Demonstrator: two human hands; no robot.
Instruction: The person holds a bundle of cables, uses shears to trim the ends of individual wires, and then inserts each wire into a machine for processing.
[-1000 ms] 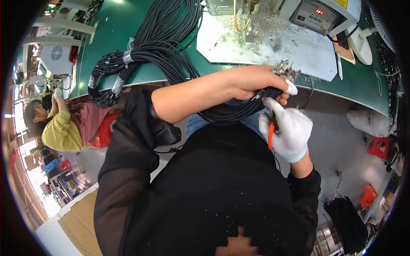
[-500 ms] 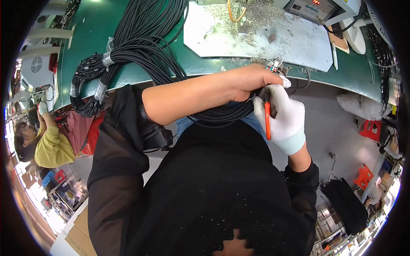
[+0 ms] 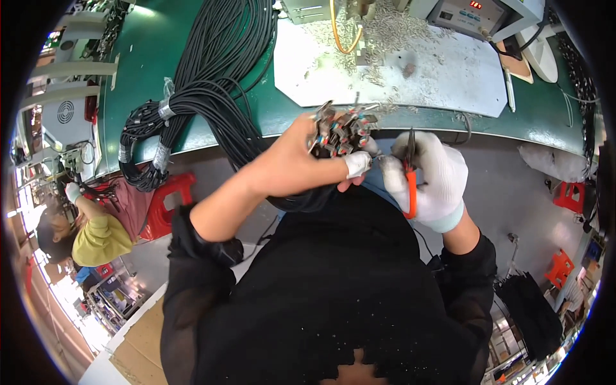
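My left hand (image 3: pixel 301 160), with a white wrap on its thumb, is closed around the ends of a bunch of black cables. Metal connectors (image 3: pixel 343 131) with bits of coloured wire stick up out of its grip in a cluster. Just to the right, my right hand (image 3: pixel 444 183), in a white glove, grips orange-handled pliers (image 3: pixel 411 196). Their dark jaws point away from me, and they are apart from the connectors. Black cables (image 3: pixel 224 109) run from the bench down under my left forearm. Part of the bunch is hidden behind that hand.
A green bench (image 3: pixel 144 70) carries a white board (image 3: pixel 308 77) strewn with small metal scraps. A taped cable coil (image 3: pixel 142 144) lies at the left edge. At the back right stands a control box (image 3: pixel 462 14) with a red display. Another person (image 3: pixel 102 237) sits at far left.
My left hand has turned and moved left toward me, bringing the connector cluster into full view. The pliers in my right hand now stand apart from my left hand.
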